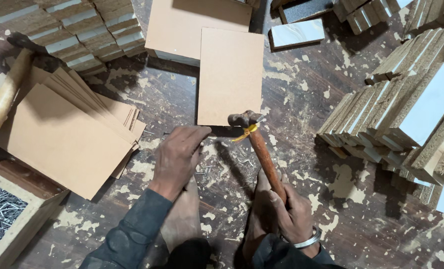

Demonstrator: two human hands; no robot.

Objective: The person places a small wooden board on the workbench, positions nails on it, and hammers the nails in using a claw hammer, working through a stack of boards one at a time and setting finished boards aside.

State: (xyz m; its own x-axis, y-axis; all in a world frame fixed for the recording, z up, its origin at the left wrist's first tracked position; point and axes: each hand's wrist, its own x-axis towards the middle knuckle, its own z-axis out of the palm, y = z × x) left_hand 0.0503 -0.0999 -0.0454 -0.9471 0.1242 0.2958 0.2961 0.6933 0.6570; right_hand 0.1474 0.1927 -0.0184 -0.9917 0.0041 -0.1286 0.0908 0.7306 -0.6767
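Dark grey long sleeves [132, 234]; silver bangle [307, 241] on right wrist; bare feet [182, 219].

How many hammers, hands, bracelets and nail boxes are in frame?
Hammers: 1, the hammer gripped in the right hand
Hands: 2, the right one and the left hand, which rests on the floor by the loose nails
Bracelets: 1, the metal bracelet
Nail boxes: 1, the wooden box
Total: 5

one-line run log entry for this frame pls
left hand: on floor nails | right hand: grips wooden-handled hammer | flat brown rectangular board: ahead
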